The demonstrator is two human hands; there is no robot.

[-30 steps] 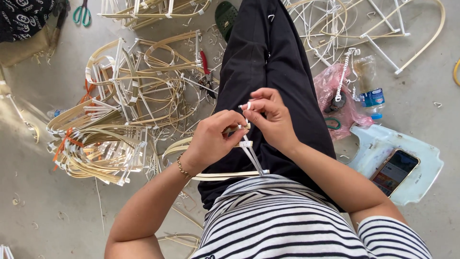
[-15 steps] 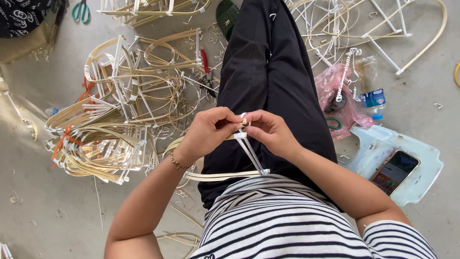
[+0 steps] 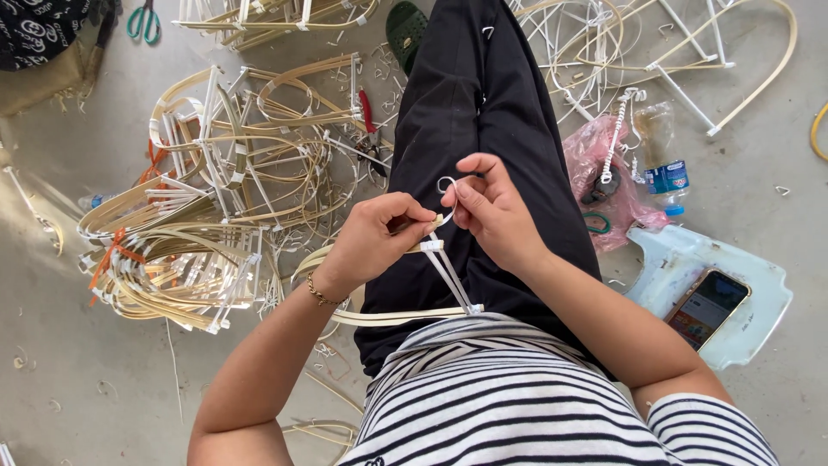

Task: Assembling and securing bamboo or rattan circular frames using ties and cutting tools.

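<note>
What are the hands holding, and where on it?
Both hold a bamboo frame: left hand at its taped joint, right hand pinching the white tape curling above it.

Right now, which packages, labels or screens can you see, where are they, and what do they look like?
Phone: on the pale blue stool at right, lit screen, orange rim.
Plastic bottle: lying on the floor beside the stool, clear, blue label.
Pink plastic bag: crumpled, next to the bottle.
</note>
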